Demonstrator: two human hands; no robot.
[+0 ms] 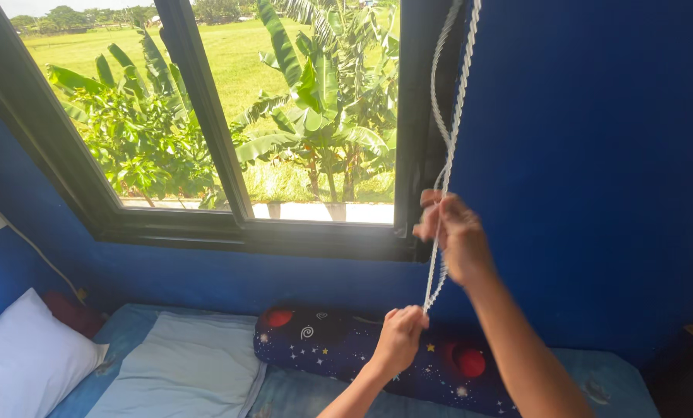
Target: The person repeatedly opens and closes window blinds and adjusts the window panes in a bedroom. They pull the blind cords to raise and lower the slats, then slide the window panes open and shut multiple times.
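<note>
Both hands on a twisted white cord beside the window frame.

Right hand pinches it above; left hand closes on its end, over a star-patterned bolster.

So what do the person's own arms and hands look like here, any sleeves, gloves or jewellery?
Both forearms are bare as far as the picture shows: no sleeves reach into view. The left hand and the right hand wear no gloves. No watch, bracelet or ring can be made out, though the fingers are partly curled away from the camera.
</note>
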